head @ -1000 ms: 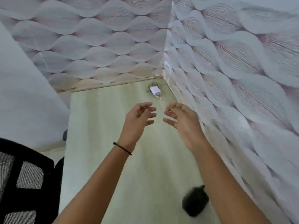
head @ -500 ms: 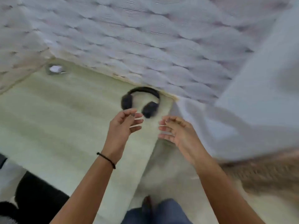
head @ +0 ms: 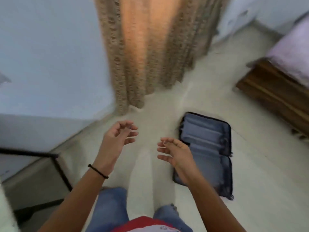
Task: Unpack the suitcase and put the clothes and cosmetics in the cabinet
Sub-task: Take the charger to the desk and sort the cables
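Hovering left hand (head: 115, 144): fingers loosely curled, empty
Right hand (head: 177, 156): fingers loosely curled, empty
Suitcase (head: 209, 136): open on floor (head: 254, 173), below right hand

Floor (head: 148, 166) open ahead up to curtain (head: 150, 52). Suitcase (head: 209, 139) lies flat at right, wooden bed frame (head: 274, 91) beyond; black metal frame (head: 62, 173) stands left.
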